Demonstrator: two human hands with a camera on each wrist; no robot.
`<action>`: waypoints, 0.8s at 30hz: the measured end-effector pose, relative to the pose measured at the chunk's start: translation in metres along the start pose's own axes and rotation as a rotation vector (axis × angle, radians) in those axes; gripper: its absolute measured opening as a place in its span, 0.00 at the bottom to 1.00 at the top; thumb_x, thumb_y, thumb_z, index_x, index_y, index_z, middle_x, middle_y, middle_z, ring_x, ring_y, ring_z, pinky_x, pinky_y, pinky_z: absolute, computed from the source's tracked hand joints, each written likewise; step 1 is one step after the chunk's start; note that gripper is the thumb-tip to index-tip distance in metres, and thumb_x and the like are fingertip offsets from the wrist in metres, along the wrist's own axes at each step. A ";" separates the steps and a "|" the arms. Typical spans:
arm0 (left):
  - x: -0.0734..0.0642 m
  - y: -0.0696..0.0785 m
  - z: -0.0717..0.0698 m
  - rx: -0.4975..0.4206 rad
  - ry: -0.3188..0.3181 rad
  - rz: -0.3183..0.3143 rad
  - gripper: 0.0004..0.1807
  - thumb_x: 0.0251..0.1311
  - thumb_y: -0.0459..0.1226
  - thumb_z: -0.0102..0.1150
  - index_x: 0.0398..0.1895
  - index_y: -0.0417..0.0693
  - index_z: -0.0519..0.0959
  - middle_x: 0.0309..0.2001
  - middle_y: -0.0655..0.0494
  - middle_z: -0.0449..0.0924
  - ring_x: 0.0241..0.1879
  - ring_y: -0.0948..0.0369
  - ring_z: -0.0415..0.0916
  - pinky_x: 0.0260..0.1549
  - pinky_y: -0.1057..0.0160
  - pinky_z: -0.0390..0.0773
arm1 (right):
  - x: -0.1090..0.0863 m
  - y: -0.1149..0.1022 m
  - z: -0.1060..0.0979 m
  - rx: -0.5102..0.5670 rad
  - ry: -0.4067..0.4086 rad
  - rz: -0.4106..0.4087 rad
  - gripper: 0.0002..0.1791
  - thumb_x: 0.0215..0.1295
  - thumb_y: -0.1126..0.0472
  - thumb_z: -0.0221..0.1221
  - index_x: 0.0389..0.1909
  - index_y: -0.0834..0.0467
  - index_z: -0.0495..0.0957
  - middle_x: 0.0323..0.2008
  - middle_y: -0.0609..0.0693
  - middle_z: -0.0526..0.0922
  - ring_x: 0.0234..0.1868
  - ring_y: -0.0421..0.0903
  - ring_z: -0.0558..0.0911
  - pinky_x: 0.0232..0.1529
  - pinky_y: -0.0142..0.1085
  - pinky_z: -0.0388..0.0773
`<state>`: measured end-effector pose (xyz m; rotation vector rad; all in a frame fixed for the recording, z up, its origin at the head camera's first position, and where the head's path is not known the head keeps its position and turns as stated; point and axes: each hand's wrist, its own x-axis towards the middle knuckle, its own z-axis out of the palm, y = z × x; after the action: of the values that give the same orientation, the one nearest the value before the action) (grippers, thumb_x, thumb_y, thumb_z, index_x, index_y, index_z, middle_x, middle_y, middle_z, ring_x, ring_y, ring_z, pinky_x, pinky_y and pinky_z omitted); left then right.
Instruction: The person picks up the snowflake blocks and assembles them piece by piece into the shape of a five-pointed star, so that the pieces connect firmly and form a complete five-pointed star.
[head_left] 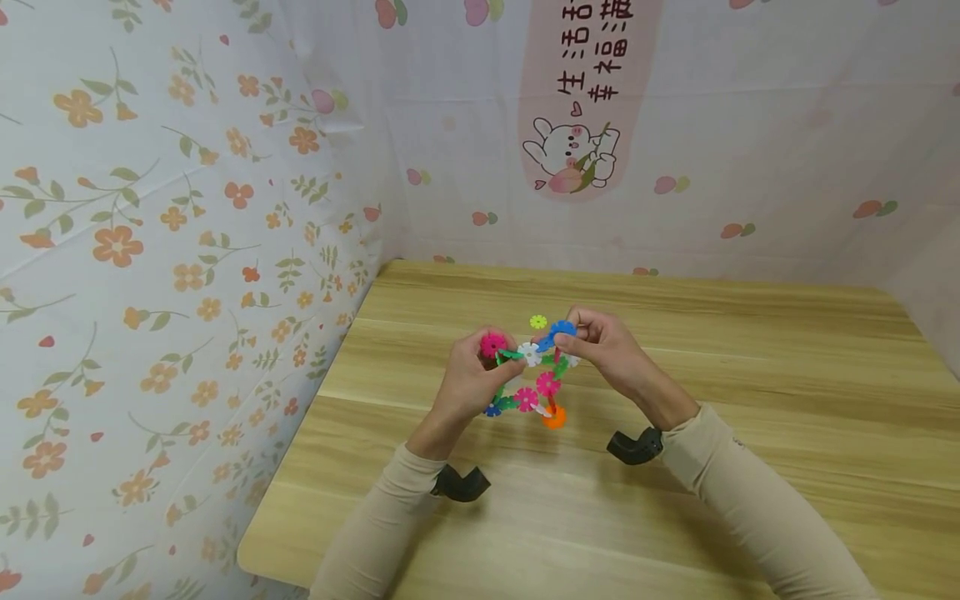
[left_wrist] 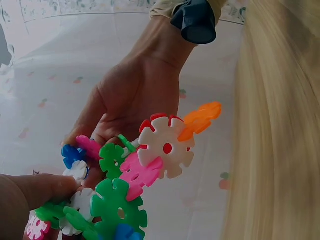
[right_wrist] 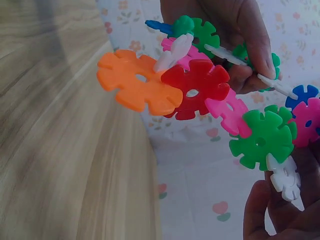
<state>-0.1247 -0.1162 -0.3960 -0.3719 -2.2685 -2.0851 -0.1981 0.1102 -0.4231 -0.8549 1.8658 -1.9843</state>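
Observation:
Both hands hold up a linked structure of slotted, flower-shaped plastic interlocking discs in green, white, pink, red and blue. My left hand (head_left: 467, 377) grips its left side, thumb on a white disc (right_wrist: 276, 86) beside green ones. A pink disc (head_left: 492, 346) shows by the left fingers. On the other side my right hand (head_left: 611, 346) pinches a blue disc (head_left: 562, 330) between thumb and fingers, close to the white disc. The orange disc (head_left: 554, 417) juts out at the near end, joined to a red disc (right_wrist: 196, 89). Some right fingers are hidden behind the discs.
A lime-yellow disc (head_left: 538, 322) shows just beyond the hands, over the wooden table (head_left: 750, 375). Floral cloth (head_left: 150, 317) hangs on the left, and a printed curtain (head_left: 450, 142) stands behind the table's far edge. Each wrist wears a black camera mount (head_left: 634, 447).

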 end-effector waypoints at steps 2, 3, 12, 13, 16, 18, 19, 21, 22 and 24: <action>0.000 -0.002 0.001 -0.006 0.000 -0.003 0.06 0.60 0.24 0.63 0.37 0.33 0.76 0.30 0.53 0.72 0.26 0.61 0.65 0.25 0.69 0.68 | 0.000 0.000 -0.001 -0.022 -0.002 0.001 0.11 0.73 0.63 0.58 0.31 0.62 0.70 0.28 0.53 0.85 0.39 0.46 0.84 0.39 0.36 0.76; 0.000 -0.003 0.001 -0.006 0.000 -0.001 0.06 0.60 0.24 0.63 0.37 0.33 0.75 0.29 0.53 0.71 0.25 0.61 0.64 0.24 0.69 0.67 | -0.001 -0.001 -0.001 -0.026 -0.008 -0.001 0.11 0.73 0.63 0.58 0.31 0.62 0.70 0.29 0.54 0.86 0.42 0.47 0.85 0.39 0.37 0.77; 0.010 -0.038 0.004 -0.007 0.048 0.032 0.08 0.58 0.25 0.67 0.36 0.34 0.76 0.25 0.54 0.69 0.21 0.62 0.61 0.19 0.68 0.63 | 0.001 -0.006 0.001 -0.010 -0.051 -0.021 0.10 0.73 0.65 0.57 0.33 0.65 0.70 0.34 0.64 0.86 0.56 0.58 0.81 0.53 0.47 0.78; 0.009 -0.038 0.005 -0.012 0.060 0.039 0.08 0.57 0.25 0.68 0.36 0.35 0.77 0.25 0.54 0.69 0.21 0.62 0.61 0.19 0.68 0.63 | 0.001 -0.007 0.002 -0.035 -0.048 -0.025 0.09 0.73 0.65 0.58 0.33 0.65 0.70 0.35 0.65 0.86 0.56 0.57 0.82 0.49 0.44 0.80; 0.009 -0.038 0.006 -0.020 0.071 0.057 0.08 0.57 0.25 0.67 0.34 0.35 0.77 0.26 0.53 0.71 0.21 0.62 0.62 0.19 0.68 0.64 | 0.002 -0.009 0.002 -0.116 -0.048 -0.039 0.09 0.72 0.66 0.58 0.33 0.65 0.71 0.35 0.65 0.86 0.51 0.51 0.85 0.38 0.36 0.79; 0.009 -0.038 0.005 -0.016 0.058 0.064 0.08 0.57 0.25 0.67 0.35 0.36 0.76 0.26 0.53 0.71 0.21 0.62 0.62 0.19 0.68 0.65 | 0.001 -0.011 0.002 -0.167 -0.033 -0.026 0.09 0.72 0.65 0.59 0.32 0.64 0.72 0.32 0.62 0.86 0.44 0.44 0.85 0.30 0.32 0.72; 0.010 -0.037 0.004 -0.009 0.043 0.060 0.08 0.58 0.26 0.67 0.36 0.36 0.76 0.26 0.53 0.71 0.22 0.62 0.62 0.20 0.68 0.65 | 0.001 -0.011 0.001 -0.175 -0.026 -0.016 0.10 0.72 0.64 0.59 0.32 0.64 0.72 0.31 0.62 0.85 0.40 0.43 0.84 0.27 0.32 0.68; 0.011 -0.037 0.001 0.019 0.002 0.042 0.10 0.59 0.28 0.67 0.41 0.38 0.75 0.25 0.53 0.70 0.21 0.62 0.63 0.20 0.68 0.66 | 0.001 -0.011 0.000 -0.183 -0.013 0.006 0.10 0.72 0.63 0.59 0.32 0.64 0.71 0.27 0.62 0.83 0.31 0.42 0.79 0.25 0.34 0.64; 0.011 -0.036 -0.001 0.045 -0.019 0.027 0.13 0.60 0.30 0.68 0.44 0.40 0.75 0.24 0.53 0.69 0.21 0.62 0.62 0.20 0.68 0.66 | 0.001 -0.011 0.000 -0.172 -0.010 0.016 0.10 0.72 0.63 0.59 0.32 0.64 0.72 0.26 0.62 0.82 0.33 0.44 0.80 0.26 0.35 0.65; 0.011 -0.034 -0.005 0.102 -0.059 -0.007 0.17 0.61 0.35 0.69 0.49 0.45 0.73 0.27 0.54 0.72 0.21 0.60 0.63 0.21 0.66 0.67 | 0.002 -0.009 -0.001 -0.179 -0.007 0.024 0.11 0.73 0.63 0.58 0.32 0.65 0.73 0.24 0.62 0.80 0.29 0.45 0.76 0.27 0.36 0.66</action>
<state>-0.1433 -0.1222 -0.4267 -0.4271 -2.4008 -1.9765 -0.1984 0.1106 -0.4137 -0.8812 2.0639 -1.8180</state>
